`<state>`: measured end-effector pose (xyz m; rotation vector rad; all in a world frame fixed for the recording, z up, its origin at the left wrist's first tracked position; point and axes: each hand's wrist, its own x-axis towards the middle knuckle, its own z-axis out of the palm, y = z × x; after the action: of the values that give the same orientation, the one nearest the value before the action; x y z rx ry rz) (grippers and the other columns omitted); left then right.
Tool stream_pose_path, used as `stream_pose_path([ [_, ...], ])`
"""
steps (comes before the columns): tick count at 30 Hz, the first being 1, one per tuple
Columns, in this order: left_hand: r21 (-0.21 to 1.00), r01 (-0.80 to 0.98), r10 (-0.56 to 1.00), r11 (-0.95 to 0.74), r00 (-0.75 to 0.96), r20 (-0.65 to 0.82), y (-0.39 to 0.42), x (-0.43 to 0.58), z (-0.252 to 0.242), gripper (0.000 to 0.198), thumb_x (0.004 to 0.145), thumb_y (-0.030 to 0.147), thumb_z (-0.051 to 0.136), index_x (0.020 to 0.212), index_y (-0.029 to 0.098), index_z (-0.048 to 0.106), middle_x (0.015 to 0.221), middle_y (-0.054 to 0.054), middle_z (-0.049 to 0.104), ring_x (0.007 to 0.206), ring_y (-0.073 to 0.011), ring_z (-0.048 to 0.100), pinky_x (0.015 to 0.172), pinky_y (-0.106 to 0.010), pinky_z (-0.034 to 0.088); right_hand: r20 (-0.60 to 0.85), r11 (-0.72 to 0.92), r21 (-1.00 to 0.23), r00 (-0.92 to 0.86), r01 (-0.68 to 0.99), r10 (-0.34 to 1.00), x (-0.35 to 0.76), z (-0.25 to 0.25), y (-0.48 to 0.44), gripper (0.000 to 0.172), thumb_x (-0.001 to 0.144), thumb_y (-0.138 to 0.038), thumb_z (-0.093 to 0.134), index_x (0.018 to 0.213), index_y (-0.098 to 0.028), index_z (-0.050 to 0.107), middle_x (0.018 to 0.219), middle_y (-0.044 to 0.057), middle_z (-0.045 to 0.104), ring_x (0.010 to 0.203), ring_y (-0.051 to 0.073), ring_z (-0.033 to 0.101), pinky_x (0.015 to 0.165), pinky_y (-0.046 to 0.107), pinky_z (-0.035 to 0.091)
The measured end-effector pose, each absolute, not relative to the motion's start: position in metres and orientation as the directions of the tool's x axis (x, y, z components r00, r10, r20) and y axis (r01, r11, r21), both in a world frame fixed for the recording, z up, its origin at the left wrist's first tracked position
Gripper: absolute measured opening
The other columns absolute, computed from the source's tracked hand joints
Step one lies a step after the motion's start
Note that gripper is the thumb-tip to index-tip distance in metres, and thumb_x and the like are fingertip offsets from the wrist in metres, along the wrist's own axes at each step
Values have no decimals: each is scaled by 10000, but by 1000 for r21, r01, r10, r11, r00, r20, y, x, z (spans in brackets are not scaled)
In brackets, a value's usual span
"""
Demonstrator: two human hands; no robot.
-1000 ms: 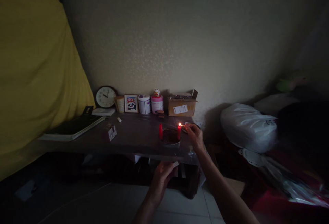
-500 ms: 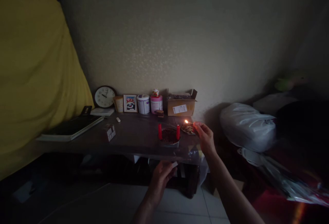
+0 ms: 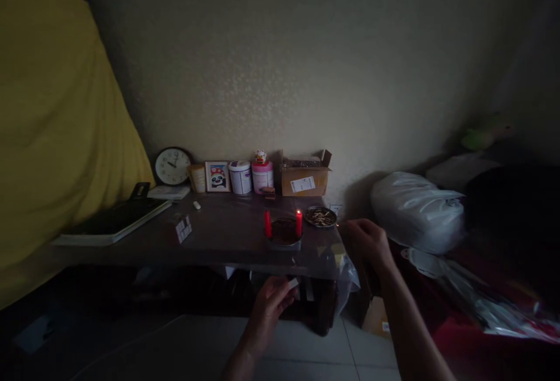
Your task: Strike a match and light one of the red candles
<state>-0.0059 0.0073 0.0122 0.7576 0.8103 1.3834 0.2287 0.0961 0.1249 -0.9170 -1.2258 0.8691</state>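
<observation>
My right hand (image 3: pixel 367 241) is closed in a pinch on a match (image 3: pixel 338 226), past the table's right end; only a tiny glow shows at its tip. My left hand (image 3: pixel 272 299), below the table's front edge, has its fingers closed around a small pale box (image 3: pixel 293 283), likely a matchbox, mostly hidden by the fingers. Two red candles stand upright in a round dark dish: the right candle (image 3: pixel 299 226) carries a small flame, the left candle (image 3: pixel 268 226) shows none. Behind them, near my right hand, lies a round plate (image 3: pixel 308 222) holding many used-looking matchsticks.
Along the wall on the dark table (image 3: pixel 227 235) stand a clock (image 3: pixel 172 166), a panda picture (image 3: pixel 217 177), two lidded tubs and a cardboard box (image 3: pixel 306 182). A small patterned box (image 3: pixel 184 229) sits left. White bags (image 3: pixel 415 212) are piled right. A yellow cloth (image 3: pixel 65 107) hangs left.
My right hand has moved right and a little down, away from the plate. The match's bright flame has shrunk to a faint glow. My left hand keeps its hold on the small box.
</observation>
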Motion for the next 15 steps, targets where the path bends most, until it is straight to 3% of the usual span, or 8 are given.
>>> stream_pose_path([
  [3, 850, -525, 999, 47, 22, -42, 6, -5, 13, 208, 691, 362, 701, 768, 180, 633, 854, -45, 683, 849, -184, 629, 761, -295, 463, 408, 418, -896, 98, -146, 908, 238, 130, 92, 311, 673, -523, 588, 614, -222, 542, 560, -31, 494, 493, 110, 414, 484, 250, 358],
  [8, 853, -520, 999, 48, 34, -36, 4, -6, 11, 197, 717, 350, 682, 787, 176, 621, 860, -47, 680, 853, -178, 627, 763, -292, 458, 418, 379, -900, 186, 214, 889, 248, 129, 90, 200, 591, -367, 710, 571, -206, 593, 550, -8, 538, 501, 115, 428, 469, 247, 331],
  [13, 850, -523, 998, 61, 44, -45, 5, -6, 6, 199, 715, 347, 688, 787, 178, 613, 856, -44, 681, 842, -174, 631, 756, -291, 459, 505, 521, -851, 172, -68, 846, 260, 137, 81, 266, 728, -486, 561, 639, -239, 604, 536, -8, 540, 443, 113, 417, 438, 248, 329],
  [15, 851, -521, 998, 68, 43, -53, 5, -6, 5, 211, 701, 354, 700, 777, 176, 615, 823, -41, 680, 829, -173, 633, 751, -290, 460, 488, 497, -867, 151, -30, 860, 261, 136, 79, 282, 716, -488, 565, 596, -237, 608, 507, -25, 557, 414, 105, 421, 423, 235, 336],
])
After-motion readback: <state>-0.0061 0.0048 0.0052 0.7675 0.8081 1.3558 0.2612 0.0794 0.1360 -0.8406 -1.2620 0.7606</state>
